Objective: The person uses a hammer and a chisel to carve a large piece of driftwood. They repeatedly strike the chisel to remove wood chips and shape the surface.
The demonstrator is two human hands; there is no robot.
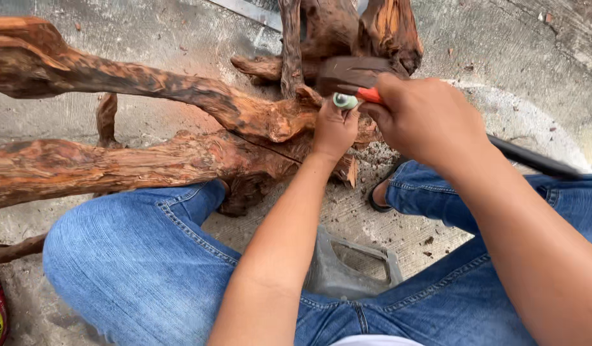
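Nearest you, a grey plastic stool (pixel 347 266) sits between your two knees on the concrete floor (pixel 514 70). Your left hand (pixel 334 128) pinches one chisel (pixel 345 100) by its pale-capped handle against the driftwood root (pixel 180 122). Your right hand (pixel 424 118) grips one hammer (pixel 350 74), fingers wrapped tight, raised just above it. The root looks heavy, stiff and knobbly; hold its thick limbs.
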